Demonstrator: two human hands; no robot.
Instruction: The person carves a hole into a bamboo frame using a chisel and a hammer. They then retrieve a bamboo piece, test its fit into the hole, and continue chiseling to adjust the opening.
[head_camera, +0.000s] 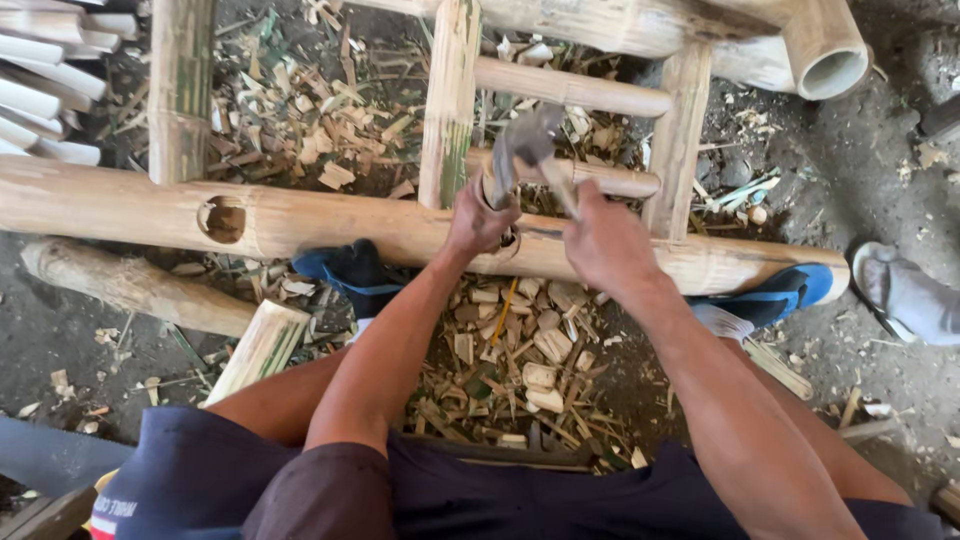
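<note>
Right hand (605, 245) swings hammer (527, 145) — left hand (480, 220) steadies chisel (497, 180)

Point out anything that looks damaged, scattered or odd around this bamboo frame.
Bamboo chips and offcuts litter the ground under the frame. The long horizontal pole has a rough-edged hole with nothing in it. Otherwise nothing stands out.

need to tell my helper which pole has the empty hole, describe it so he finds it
Start at the bamboo frame lying on the ground. The pole is its long thick one running left to right, under the left hand. Only it has a round open hole near its left end.
</note>
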